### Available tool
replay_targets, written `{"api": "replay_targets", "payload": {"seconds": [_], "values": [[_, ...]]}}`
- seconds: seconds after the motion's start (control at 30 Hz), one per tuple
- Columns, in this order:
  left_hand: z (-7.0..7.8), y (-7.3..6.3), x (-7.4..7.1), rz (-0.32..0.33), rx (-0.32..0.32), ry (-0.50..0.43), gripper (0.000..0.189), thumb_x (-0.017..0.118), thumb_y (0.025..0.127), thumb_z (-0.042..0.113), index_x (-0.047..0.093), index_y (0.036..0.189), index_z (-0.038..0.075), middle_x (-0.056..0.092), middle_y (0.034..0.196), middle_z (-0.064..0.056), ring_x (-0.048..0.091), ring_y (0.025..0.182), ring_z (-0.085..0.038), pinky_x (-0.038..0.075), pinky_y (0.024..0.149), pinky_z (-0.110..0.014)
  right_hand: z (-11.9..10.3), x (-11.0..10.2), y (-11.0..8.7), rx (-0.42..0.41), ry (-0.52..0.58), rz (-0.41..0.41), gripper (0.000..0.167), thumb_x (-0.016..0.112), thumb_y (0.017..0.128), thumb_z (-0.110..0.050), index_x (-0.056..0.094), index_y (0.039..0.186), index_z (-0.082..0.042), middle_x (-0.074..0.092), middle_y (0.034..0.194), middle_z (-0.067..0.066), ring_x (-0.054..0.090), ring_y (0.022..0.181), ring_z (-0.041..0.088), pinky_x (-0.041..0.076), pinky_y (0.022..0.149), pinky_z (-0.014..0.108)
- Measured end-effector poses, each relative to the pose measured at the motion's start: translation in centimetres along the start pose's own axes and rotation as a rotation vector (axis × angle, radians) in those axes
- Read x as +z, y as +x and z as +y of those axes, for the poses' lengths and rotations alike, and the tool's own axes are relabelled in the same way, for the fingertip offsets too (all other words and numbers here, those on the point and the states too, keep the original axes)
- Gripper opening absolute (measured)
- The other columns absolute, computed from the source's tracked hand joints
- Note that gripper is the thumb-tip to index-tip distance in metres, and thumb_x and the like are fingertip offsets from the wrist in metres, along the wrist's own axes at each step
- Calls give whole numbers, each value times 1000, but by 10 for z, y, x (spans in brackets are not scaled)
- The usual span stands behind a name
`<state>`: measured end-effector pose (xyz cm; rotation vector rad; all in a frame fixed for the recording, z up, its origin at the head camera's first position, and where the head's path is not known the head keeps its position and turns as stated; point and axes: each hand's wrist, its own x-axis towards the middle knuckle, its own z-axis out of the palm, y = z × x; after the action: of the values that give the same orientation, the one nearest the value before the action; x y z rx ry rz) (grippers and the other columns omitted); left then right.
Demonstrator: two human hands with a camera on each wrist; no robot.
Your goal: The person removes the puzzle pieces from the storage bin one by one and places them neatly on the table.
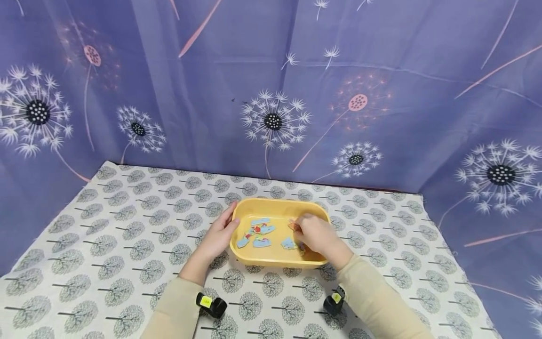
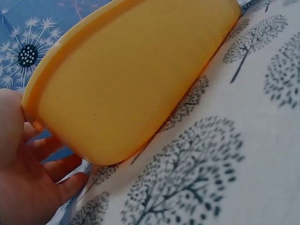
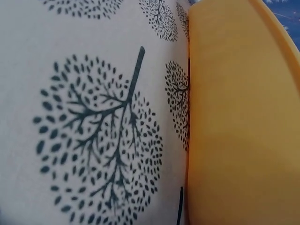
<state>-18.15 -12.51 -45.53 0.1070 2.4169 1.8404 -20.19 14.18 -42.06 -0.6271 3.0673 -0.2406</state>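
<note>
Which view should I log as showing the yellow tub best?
The head view: it takes in nearly all of the yellow tub, rim and inside, with small flat pieces lying in it. The left wrist view shows only outer wall and some rim, gripped by the left hand; the right wrist view, mostly outer wall.

The tray [image 1: 275, 263] is plain yellow. Near its left edge, the pieces [image 1: 263, 230] are light blue with some red; towards its right edge, one piece [image 1: 292, 225] is orange. The cloth [image 1: 139, 226] is white with dark grey trees. Behind its far edge, the curtain [image 1: 190, 117] is violet-blue, with white and pink dandelions. The sleeves [image 1: 372, 296] are beige.
</note>
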Motion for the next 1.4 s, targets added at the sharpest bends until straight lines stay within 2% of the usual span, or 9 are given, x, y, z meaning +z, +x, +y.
{"api": "replay_targets", "payload": {"seconds": [0.17,0.37,0.57,0.9,1.07,1.13,1.27,1.4], "values": [[-2,-1,2,1,-1,-16,56,43,100,24,21,151,18,27,155,-4,34,139,-24,28,116,-38,0,-1,-1,4,-17,-8,17,66,88,-23,59,74,-18,54,77,-3,48,65,10,48,55,24],[-1,-1,2,12,6,-27,56,43,100,25,22,151,17,28,155,-5,36,138,-25,30,115,-38,0,0,2,-52,-5,30,14,66,87,-17,61,73,-15,55,75,-1,48,68,11,48,59,25],[-2,0,2,5,5,-21,56,43,100,25,21,151,17,26,156,-4,34,139,-24,28,116,-38,1,3,3,-52,14,63,9,66,86,-15,66,77,-12,58,76,-1,51,69,12,52,64,27],[-2,-1,1,4,1,-19,56,44,100,25,21,151,17,25,156,-4,33,140,-25,27,116,-39,-10,7,3,-78,155,48,3,69,81,-8,69,82,-5,65,83,4,55,75,14,53,69,29],[-3,-2,1,3,-2,-31,56,43,100,24,22,151,17,26,156,-5,33,140,-25,27,116,-40,-16,8,2,-41,237,18,13,71,81,-10,71,94,-6,66,89,4,58,81,14,54,76,30],[-4,-3,2,0,-8,-36,56,44,100,24,21,151,17,27,155,-4,33,140,-25,27,116,-39,-17,7,0,-12,288,4,14,71,83,-12,71,95,-6,64,86,3,55,77,13,53,70,28],[-4,-4,3,2,-4,-36,56,44,100,24,22,151,17,28,155,-5,35,139,-25,29,116,-39,-17,2,-6,34,348,-5,8,71,84,-14,68,80,-7,55,70,-1,47,61,10,41,53,21],[1,-4,0,4,4,-36,56,44,100,24,22,151,16,30,154,-7,37,138,-25,31,114,-38,-19,-1,-9,45,385,-15,4,70,83,-11,71,83,-7,61,74,-3,49,62,8,44,56,20]]}}
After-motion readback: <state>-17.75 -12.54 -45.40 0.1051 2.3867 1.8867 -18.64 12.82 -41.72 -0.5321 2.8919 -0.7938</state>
